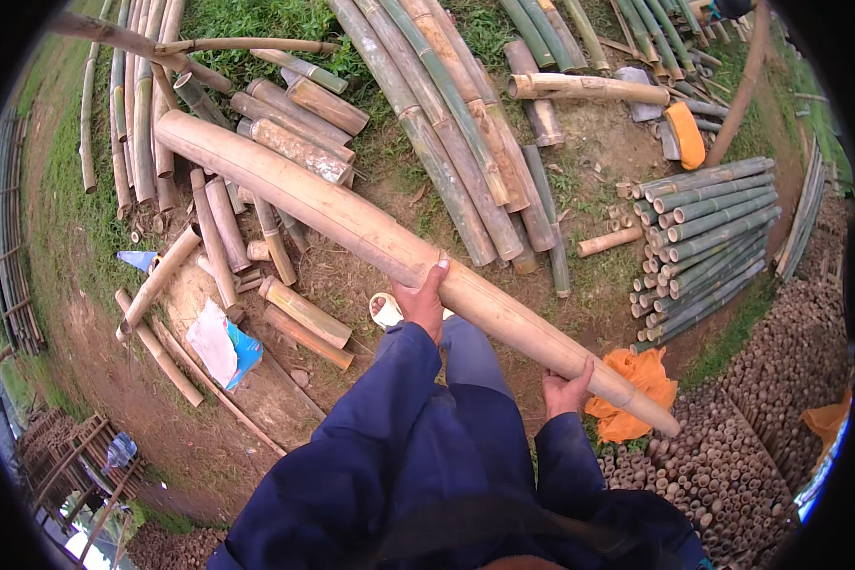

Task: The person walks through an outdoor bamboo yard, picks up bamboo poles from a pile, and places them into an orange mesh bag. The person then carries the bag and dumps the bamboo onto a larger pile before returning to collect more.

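A long, thick tan bamboo pole [351, 215] slants across in front of me, from the upper left down to the lower right. My left hand [422, 302] grips it near the middle, thumb on top and the other fingers hidden beneath. Closer to its lower right end, my right hand [567, 388] is wrapped round the pole from below. The far end rises over a heap of short cut bamboo pieces [299, 152]. Beyond my right hand, the near end passes over an orange plastic sheet [634, 375].
Long bamboo poles [437, 123] lie ahead. A stack of green bamboo [722, 223] stands at right, above bundled cut pieces [708, 475]. An orange-and-grey tool [684, 136] rests at upper right. On the left are a blue-handled saw [139, 259] and a white-and-blue sack [220, 344].
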The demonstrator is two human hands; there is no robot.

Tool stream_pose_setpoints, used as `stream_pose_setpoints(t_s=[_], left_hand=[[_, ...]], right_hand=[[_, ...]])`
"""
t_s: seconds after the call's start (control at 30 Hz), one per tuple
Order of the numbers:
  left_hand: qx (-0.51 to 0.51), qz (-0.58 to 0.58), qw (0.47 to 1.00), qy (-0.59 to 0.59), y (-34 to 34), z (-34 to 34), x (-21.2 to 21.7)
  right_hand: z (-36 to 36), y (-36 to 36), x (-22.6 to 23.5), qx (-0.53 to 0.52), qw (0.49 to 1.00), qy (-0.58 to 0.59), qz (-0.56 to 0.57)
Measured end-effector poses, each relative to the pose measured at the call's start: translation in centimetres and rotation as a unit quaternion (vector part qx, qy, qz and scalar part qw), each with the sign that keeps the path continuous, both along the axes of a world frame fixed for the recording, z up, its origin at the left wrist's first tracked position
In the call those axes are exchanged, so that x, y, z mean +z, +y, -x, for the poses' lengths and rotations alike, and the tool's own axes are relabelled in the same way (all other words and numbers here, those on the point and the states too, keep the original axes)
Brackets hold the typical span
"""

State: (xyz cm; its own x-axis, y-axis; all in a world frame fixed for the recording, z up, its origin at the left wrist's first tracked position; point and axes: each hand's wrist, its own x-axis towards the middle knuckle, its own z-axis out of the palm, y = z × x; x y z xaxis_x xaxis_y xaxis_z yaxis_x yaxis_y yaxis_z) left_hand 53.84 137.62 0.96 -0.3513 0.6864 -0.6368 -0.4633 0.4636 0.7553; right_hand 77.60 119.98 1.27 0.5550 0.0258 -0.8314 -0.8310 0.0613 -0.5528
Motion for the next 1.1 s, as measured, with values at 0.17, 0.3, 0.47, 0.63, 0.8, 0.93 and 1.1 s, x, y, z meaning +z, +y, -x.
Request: stream_pose_setpoints(t_s=[0.17,0.3,0.47,0.63,0.8,0.93,1.1], left_hand=[[-0.135,-0.020,0.989,0.053,8.2,-6.1,-2.5],[-0.221,-0.053,0.972,0.066,15.9,-7.5,-5.2],[-0.269,-0.035,0.953,0.131,27.1,-7.6,-9.6],[-0.276,-0.013,0.940,0.201,39.8,-6.6,-15.7],[-0.304,-0.039,0.951,0.030,49.5,-1.9,-17.9],[-0.396,-0.049,0.892,0.212,51.4,0.1,-18.5],[-0.557,-0.243,0.593,0.528,48.3,-0.7,-20.5]], right_hand=[[-0.6,0.9,-3.7,-0.062,0.993,0.098,0.005],[2.0,4.8,-6.7,-0.147,0.977,0.151,-0.015],[5.0,12.9,-12.0,-0.203,0.957,0.203,-0.035],[8.3,24.3,-17.3,-0.205,0.955,0.203,-0.065],[11.4,35.5,-20.7,-0.187,0.955,0.203,-0.109],[12.4,44.1,-22.3,-0.188,0.954,0.205,-0.113],[13.6,49.3,-23.0,-0.099,0.969,0.210,-0.084]])
